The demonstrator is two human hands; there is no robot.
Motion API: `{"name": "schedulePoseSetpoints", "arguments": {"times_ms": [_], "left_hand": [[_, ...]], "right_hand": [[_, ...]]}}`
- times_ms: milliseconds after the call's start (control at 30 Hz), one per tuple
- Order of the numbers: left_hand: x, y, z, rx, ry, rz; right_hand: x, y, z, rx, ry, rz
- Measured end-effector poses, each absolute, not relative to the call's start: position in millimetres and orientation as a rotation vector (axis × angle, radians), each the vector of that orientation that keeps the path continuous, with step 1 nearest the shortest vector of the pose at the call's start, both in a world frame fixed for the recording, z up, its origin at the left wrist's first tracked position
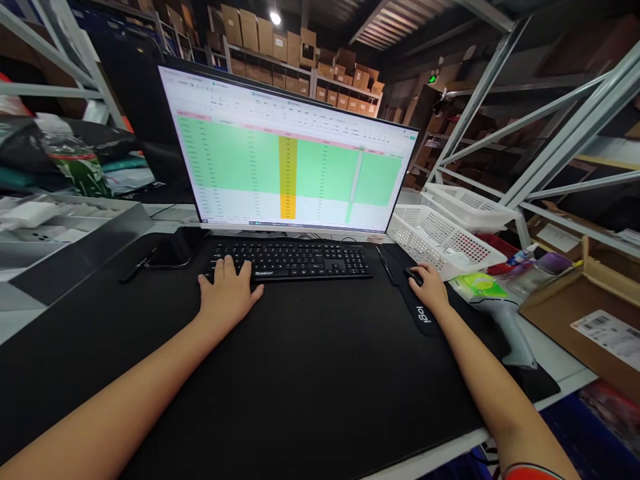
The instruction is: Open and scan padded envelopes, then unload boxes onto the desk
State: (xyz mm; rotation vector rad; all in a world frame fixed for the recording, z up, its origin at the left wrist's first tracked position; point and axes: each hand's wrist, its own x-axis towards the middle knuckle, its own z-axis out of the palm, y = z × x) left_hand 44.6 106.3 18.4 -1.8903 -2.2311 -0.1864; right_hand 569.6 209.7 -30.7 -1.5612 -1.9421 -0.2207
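My left hand (227, 288) lies with its fingers spread over the left end of a black keyboard (310, 260). My right hand (429, 285) is wrapped round a black computer mouse (413, 276), most of which is hidden under the palm and fingers. The mouse is on a dark mouse pad (423, 313) with white lettering. Behind the keyboard stands a wide monitor (240, 163), its screen showing a spreadsheet with green rows and an orange column. A pen (386, 265) lies between the keyboard and the mouse.
A phone (170, 250) lies left of the keyboard, near a grey box (85, 247) and a plastic bottle (75, 160). To the right are white baskets (450, 243), a barcode scanner (510, 333) and a cardboard box (560, 307). Metal shelves with cartons (280, 47) rise behind.
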Motion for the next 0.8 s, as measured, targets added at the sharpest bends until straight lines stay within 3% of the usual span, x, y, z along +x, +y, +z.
{"name": "schedulePoseSetpoints", "arguments": {"times_ms": [800], "left_hand": [[38, 121, 12, -1.817, -2.216, -0.35]], "right_hand": [[555, 199, -19, -1.68, -1.868, -0.198]]}}
